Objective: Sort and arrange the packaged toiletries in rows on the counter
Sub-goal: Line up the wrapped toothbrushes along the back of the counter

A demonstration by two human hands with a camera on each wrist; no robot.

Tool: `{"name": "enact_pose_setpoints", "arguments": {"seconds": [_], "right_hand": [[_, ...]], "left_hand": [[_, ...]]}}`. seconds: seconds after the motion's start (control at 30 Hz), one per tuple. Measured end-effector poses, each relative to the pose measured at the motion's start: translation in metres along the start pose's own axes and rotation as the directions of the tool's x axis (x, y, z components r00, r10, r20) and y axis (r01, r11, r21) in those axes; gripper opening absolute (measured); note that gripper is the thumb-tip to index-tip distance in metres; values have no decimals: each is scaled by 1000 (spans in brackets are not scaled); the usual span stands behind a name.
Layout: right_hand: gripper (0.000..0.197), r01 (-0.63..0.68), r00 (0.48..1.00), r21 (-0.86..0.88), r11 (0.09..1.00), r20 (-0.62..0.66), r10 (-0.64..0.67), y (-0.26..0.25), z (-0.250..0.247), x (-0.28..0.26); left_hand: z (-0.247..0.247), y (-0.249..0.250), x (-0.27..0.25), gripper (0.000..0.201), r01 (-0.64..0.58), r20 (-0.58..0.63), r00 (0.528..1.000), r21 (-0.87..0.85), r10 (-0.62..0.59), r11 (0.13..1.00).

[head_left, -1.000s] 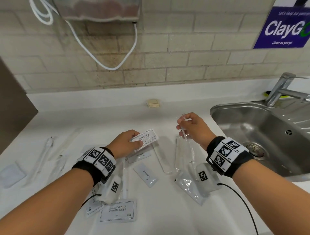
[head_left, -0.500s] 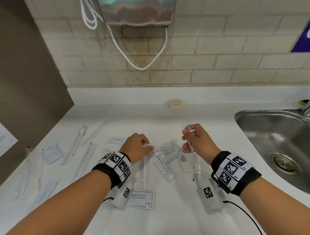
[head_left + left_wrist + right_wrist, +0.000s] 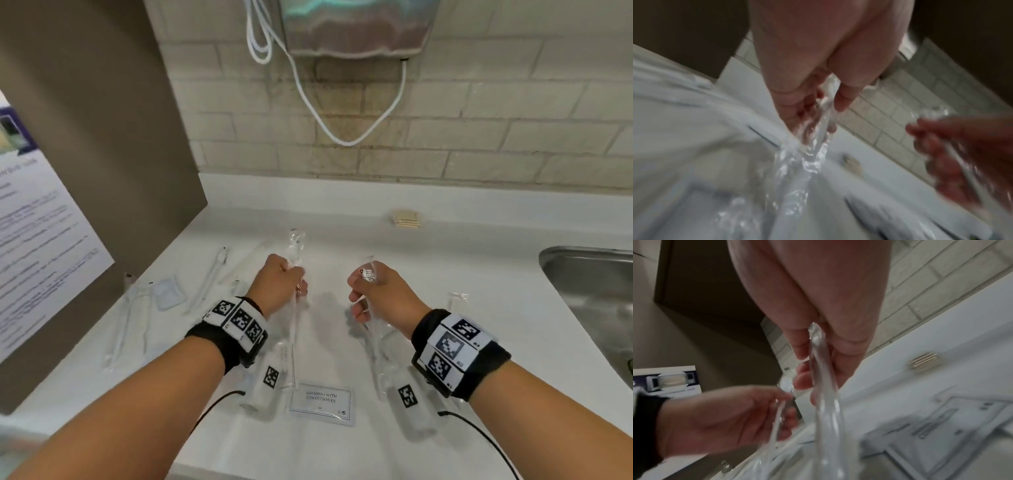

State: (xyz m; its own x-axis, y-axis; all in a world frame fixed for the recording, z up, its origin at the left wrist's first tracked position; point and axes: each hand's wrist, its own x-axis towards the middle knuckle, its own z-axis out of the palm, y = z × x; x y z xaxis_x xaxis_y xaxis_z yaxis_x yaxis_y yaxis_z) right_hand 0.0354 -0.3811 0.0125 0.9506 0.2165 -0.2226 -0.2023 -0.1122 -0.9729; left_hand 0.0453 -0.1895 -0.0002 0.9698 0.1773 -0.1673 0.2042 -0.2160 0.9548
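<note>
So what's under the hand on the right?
Below the right hand hangs the clear plastic packet it grips, and beneath that is white counter. What is inside the packet is too blurry to tell, and the wrist covers the counter nearer the person.

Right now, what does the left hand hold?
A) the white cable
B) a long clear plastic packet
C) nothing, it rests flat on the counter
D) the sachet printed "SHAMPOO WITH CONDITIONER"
B: the left hand has its fingers curled round a long clear plastic packet, which sticks out above the fist; the shampoo sachet lies on the counter.
</note>
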Motion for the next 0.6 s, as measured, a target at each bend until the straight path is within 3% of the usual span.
{"name": "enact_pose_setpoints", "arguments": {"seconds": [0.07,0.17,0.23,0.33,0.47,0.53,0.6], "right_hand": [[11,4,1000,-77,997,18,-3,2,16,7],[11,25,999,-228,973,52,-14,-1,48,22],[11,23,994,-273,962,107,7,-6,77,39],[17,-10,972,-374,927,214,97,-14,122,66],[29,-145,961,-431,891,152,229,-25,180,98],[32,-158,958,-558,815,113,263,-24,198,110],[39,-142,954,-688,712,97,284,-17,209,118]], "left_hand": [[-31,9,8,18,-16,-93,996,-126,5,992],[-85,7,31,30,-56,-257,964,61,70,997],[-118,-1,47,40,1,-300,951,239,72,971],[-148,-15,60,54,149,-256,967,547,-5,823],[-164,-44,84,69,228,-183,973,736,-138,638],[-168,-55,96,65,221,-153,974,792,-166,568],[-170,-59,105,46,195,-129,979,816,-156,545]]}}
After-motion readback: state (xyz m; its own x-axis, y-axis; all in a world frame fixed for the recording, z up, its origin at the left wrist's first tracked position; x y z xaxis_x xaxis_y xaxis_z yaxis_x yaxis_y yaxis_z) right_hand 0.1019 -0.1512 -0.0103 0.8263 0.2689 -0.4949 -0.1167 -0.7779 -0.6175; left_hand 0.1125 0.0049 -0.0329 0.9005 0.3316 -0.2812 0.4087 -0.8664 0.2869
